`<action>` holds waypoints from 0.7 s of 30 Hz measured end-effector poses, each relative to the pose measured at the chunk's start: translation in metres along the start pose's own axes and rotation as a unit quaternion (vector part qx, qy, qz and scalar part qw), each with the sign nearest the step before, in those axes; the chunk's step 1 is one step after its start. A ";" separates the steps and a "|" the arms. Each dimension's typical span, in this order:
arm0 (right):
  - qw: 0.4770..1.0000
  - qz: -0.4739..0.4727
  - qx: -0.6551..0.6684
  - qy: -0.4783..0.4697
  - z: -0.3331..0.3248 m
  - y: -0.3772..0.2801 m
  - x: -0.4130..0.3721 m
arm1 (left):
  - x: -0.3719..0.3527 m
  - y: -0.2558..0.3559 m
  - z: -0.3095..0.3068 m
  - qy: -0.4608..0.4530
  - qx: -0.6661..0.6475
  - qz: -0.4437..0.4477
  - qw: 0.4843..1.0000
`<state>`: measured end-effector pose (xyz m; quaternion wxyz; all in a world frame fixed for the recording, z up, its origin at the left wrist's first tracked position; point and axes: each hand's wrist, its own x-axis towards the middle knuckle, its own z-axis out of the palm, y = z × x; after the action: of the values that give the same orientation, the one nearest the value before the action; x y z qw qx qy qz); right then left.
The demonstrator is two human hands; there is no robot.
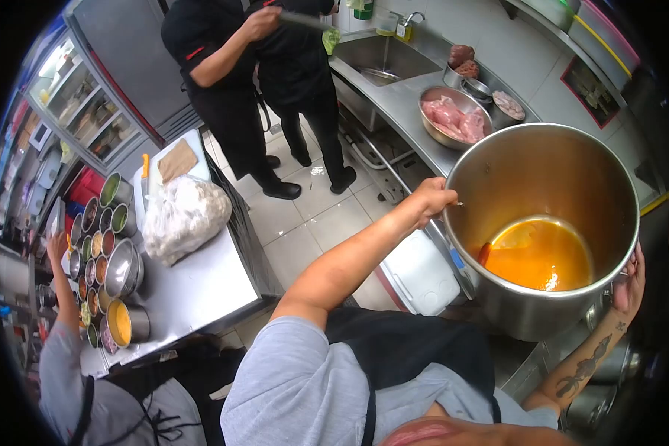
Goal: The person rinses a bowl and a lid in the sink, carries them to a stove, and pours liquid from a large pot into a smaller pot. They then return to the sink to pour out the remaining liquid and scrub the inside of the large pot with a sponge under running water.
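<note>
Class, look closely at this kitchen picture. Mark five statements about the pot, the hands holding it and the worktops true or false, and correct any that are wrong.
1. The left hand of the camera wearer grips the large pot near its rim. True.
2. The orange liquid reaches the brim of the large pot. False: it lies low, at the bottom.
3. A metal bowl of raw meat stands on the counter. True.
4. The orange-handled knife lies on the floor. False: it lies on the white board.
5. The wearer's right hand is at the opposite side of the large pot. True.
</note>
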<state>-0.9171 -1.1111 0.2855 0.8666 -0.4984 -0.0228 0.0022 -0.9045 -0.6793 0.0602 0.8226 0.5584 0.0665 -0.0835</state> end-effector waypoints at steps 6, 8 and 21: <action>0.997 -0.039 -0.062 -0.020 0.050 0.015 0.016 | 0.005 0.042 -0.049 -0.040 -0.042 -0.013 0.998; 0.995 -0.049 -0.079 -0.019 0.068 0.017 0.018 | 0.008 0.053 -0.062 -0.045 -0.056 -0.023 0.997; 0.877 -0.223 -0.397 -0.156 0.069 0.054 0.209 | 0.034 0.121 -0.160 0.039 -0.099 0.131 0.986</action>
<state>-0.7105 -1.0194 0.2815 0.5589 -0.7751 -0.2678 -0.1227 -0.8485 -0.4888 0.1040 0.8743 0.4813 0.0327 0.0543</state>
